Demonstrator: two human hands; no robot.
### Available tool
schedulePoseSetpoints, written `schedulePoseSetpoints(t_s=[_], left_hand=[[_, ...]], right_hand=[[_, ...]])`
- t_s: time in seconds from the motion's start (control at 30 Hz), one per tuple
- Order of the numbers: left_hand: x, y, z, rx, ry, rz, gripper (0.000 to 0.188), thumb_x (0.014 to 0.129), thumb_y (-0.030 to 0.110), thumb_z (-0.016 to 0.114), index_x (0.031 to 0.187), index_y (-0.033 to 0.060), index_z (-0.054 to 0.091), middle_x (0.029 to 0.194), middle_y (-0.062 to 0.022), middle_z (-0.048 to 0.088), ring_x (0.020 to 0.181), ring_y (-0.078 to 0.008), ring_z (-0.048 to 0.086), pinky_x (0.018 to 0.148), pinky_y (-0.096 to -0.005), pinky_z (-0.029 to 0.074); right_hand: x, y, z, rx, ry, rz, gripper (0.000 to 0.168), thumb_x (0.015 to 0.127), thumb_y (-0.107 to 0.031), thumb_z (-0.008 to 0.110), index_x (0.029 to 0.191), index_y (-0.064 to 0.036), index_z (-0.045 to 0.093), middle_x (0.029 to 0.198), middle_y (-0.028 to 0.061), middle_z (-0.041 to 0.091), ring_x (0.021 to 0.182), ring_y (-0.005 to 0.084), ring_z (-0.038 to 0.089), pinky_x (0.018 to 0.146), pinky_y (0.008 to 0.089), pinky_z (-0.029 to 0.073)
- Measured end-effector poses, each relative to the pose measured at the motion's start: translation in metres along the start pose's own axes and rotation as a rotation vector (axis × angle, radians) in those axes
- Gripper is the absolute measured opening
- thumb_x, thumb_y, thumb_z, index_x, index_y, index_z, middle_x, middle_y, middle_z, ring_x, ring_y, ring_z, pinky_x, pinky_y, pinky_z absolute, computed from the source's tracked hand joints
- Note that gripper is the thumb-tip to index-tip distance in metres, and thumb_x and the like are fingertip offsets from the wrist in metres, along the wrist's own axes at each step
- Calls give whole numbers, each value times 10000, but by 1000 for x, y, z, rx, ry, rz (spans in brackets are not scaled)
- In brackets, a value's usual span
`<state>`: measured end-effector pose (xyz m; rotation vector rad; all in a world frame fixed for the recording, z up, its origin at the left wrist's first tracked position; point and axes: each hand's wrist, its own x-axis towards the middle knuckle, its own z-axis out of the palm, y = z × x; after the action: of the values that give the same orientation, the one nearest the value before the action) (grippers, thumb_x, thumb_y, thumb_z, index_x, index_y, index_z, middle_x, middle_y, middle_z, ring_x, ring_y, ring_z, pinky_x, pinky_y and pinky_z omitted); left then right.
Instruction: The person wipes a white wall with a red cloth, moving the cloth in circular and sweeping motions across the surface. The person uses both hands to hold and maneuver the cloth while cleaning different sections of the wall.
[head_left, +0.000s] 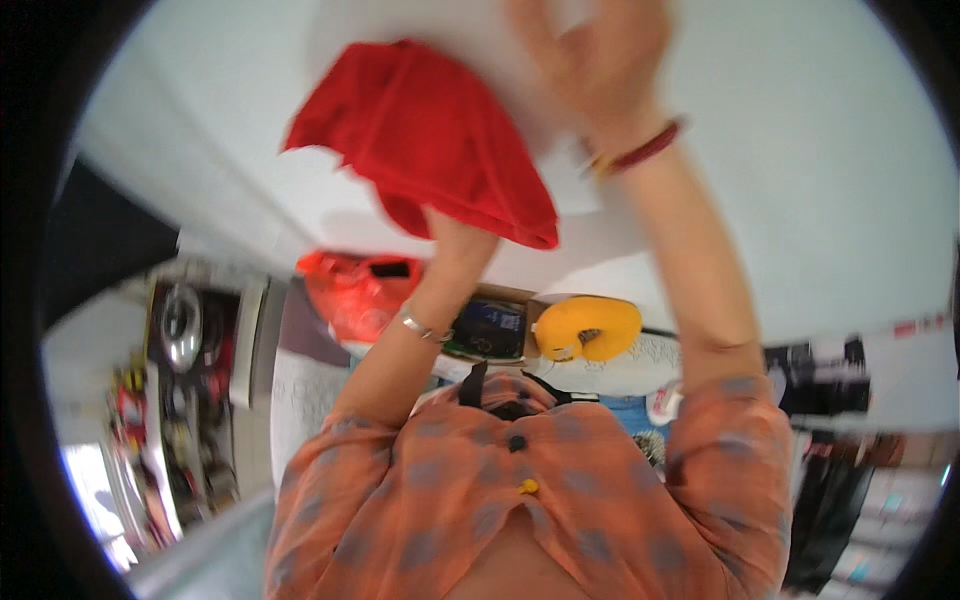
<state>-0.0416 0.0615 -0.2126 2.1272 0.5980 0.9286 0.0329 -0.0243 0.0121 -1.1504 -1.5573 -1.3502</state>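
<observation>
A piece of red cloth (420, 135) with seams and a stitched edge drapes over my left hand (456, 229), which carries it from inside or beneath. Only the heel of that hand and the wrist show; the fingers are hidden by the fabric. A silver bangle circles the left forearm. To the right of the cloth, apart from it, my right hand (607, 67) is raised over a large white surface (810, 187). Thumb and fingers stand apart with nothing seen between them, though they are blurred and cut by the top edge. The right wrist wears a dark red cord.
Close to my body lie a red-orange plastic bag (356, 296), an open cardboard box (534, 330) with dark packages inside, and a yellow neck pillow (592, 326). Kitchen shelves (161, 442) with cookware stand at left. Black objects (821, 382) lie at right.
</observation>
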Motion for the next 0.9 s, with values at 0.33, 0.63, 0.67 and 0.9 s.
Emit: schedulePoseSetpoints(t_s=[0.33, 0.63, 0.67, 0.9], left_hand=[[21, 44, 37, -158, -175, 223, 298, 998, 217, 484, 1262, 92, 540, 1298, -88, 546, 1193, -224, 502, 1051, -378, 391], [28, 108, 79, -1011, -473, 136, 280, 989, 204, 518, 1241, 93, 571, 1280, -94, 564, 1186, -215, 517, 1070, -386, 394], [34, 112, 82, -1215, -533, 100, 278, 989, 203, 522, 1238, 93, 574, 1278, -95, 566, 1185, -214, 519, 1072, -387, 395], [29, 200, 24, -1140, -277, 299, 258, 943, -15, 470, 1165, -21, 601, 1202, -98, 626, 1135, -242, 581, 1017, -385, 465]], right_hand=[[-94, -67, -78, 172, -137, 449, 471, 722, -233, 720, 1174, -144, 621, 1260, 111, 580, 1176, 320, 538, 1066, 521, 334], [-126, -49, -124, -77, -125, 534, 618, 733, -300, 734, 1274, -78, 535, 1409, 198, 424, 1297, 415, 398, 1059, 606, 282], [-128, -40, -127, -104, -106, 567, 646, 737, -303, 735, 1297, -68, 517, 1415, 211, 415, 1302, 421, 390, 1062, 606, 275], [-141, -20, -153, -246, -172, 722, 845, 773, -396, 732, 1451, -46, 368, 1492, 259, 316, 1368, 460, 299, 1111, 568, 198]])
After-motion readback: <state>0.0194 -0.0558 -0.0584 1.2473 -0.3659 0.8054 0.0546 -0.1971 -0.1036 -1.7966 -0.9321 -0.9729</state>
